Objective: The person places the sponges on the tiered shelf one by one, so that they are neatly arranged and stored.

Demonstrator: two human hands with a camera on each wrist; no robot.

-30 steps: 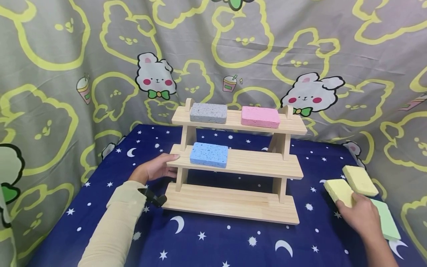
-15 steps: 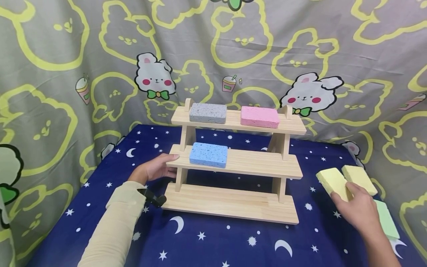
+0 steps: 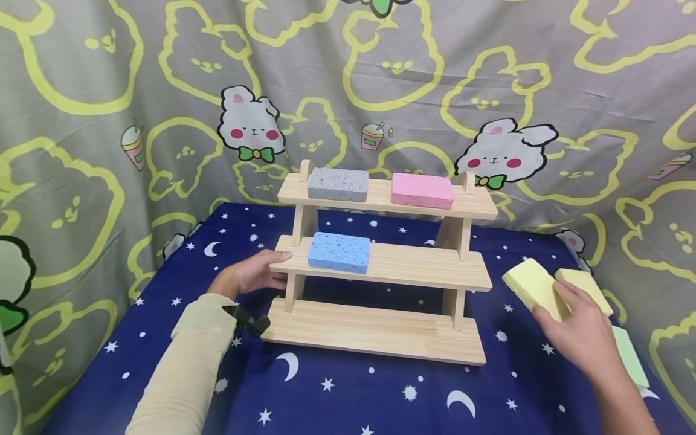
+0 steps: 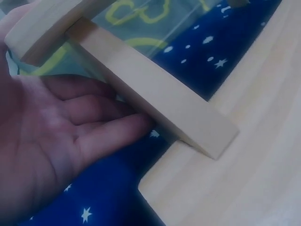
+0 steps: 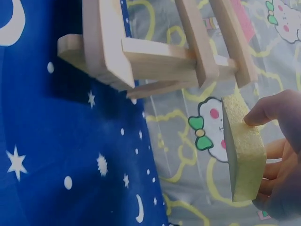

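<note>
My right hand (image 3: 584, 329) holds a pale yellow sponge (image 3: 533, 285) tilted above the cloth, to the right of a three-tier wooden display shelf (image 3: 375, 332). In the right wrist view, the thumb is on one narrow side of the sponge (image 5: 244, 146) and the fingers are on the other side. My left hand (image 3: 251, 275) grips the left end of the middle tier, thumb on top. Its fingers (image 4: 113, 134) lie below the board, against the upright. A blue sponge (image 3: 339, 252) sits on the middle tier. Grey (image 3: 338, 185) and pink sponges (image 3: 422, 191) lie on the top tier.
Behind the right hand lies a second yellow sponge (image 3: 584, 289), partly hidden. A green sponge (image 3: 631, 356) is at the right, also partly covered. The table has a dark blue star-patterned cloth (image 3: 380, 399). Grey cartoon curtains (image 3: 315, 78) surround it.
My right hand has lifted the yellow sponge and carried it away from the other sponges, a little left and farther back. The left hand stays on the middle tier.
</note>
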